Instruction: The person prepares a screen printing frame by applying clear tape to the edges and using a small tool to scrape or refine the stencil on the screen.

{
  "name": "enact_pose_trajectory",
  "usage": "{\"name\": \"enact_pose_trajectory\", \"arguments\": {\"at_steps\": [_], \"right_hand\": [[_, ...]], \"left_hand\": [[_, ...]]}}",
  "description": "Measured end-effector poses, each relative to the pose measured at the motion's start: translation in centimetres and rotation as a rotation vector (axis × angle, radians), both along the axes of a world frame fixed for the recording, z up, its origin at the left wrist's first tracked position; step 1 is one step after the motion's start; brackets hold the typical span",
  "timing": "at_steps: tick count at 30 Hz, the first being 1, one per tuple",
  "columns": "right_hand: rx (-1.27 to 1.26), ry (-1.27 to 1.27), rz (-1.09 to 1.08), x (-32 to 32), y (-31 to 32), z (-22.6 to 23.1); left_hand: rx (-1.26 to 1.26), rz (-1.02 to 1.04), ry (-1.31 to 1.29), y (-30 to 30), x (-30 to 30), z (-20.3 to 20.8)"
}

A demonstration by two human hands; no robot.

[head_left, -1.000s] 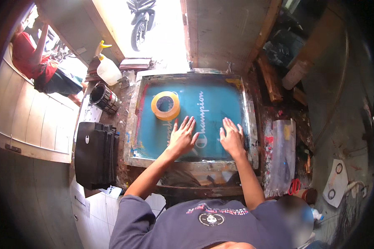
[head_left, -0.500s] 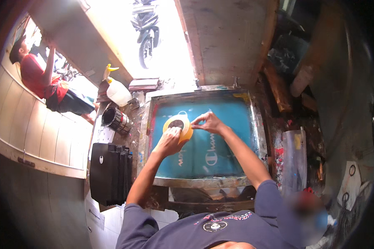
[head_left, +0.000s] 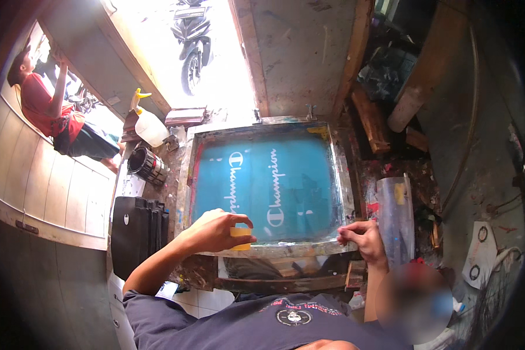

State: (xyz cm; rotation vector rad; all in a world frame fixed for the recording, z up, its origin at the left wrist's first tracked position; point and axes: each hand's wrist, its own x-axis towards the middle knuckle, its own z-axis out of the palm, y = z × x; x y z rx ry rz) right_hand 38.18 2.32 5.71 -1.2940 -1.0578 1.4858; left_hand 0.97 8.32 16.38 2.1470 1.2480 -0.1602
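Steady the tape roll [head_left: 240, 232], clasped in left hand [head_left: 214, 230]; draw evenly with right hand [head_left: 365, 240], pinched together, cannot tell on what.

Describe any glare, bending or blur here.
Head view: glare whites out the opening around the motorcycle; head view: the pale panel curves near the rim; head view: a round blurred patch hides detail at lower right, while the left hand, right hand and tape roll look fairly clear.
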Motion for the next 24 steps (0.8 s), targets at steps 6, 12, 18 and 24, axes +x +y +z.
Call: {"name": "enact_pose_trajectory", "arguments": {"at_steps": [6,12,18,24], "right_hand": [[0.807,-0.093,-0.057,2.4,-5.2,11.4],[1.289,-0.094,0.23,5.2,-7.0,15.6],[1.338,-0.037,0.265,4.5,-5.9,15.1],[0.736,0.431,0.059,-3.4,-1.6,5.7]], "left_hand": [[0.985,-0.267,-0.327,-6.7,-0.1,11.3],[1.353,-0.756,-0.216,-11.3,-2.4,16.8],[1.449,-0.734,-0.104,-12.7,-3.0,17.4],[1.274,-0.58,-0.21,-12.4,-2.8,16.5]]}}
